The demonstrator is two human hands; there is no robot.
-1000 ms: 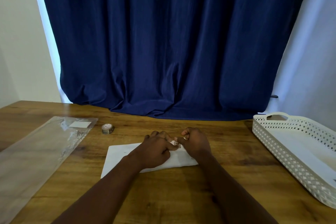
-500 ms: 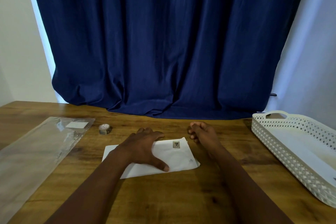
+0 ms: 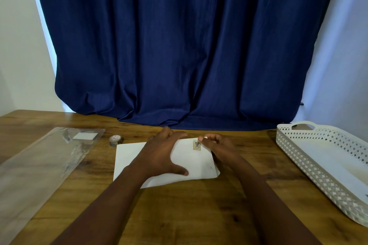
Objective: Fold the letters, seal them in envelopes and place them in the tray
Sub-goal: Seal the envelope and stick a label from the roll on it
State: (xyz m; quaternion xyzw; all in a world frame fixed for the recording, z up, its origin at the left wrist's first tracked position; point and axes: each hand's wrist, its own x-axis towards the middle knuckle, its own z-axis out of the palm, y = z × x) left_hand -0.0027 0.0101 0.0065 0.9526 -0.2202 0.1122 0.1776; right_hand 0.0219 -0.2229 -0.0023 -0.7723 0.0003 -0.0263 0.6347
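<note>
Envelope, one, flat under left hand spread fingers; right hand curled beside sticker; one tray.

You sit at a brown wood table. A big dark blue curtain hangs behind it, and its bottom edge rests on the far side of the table. You see white wall to the left of the curtain and more to the right. Bright light shows in a thin strip along the curtain's left edge.
</note>
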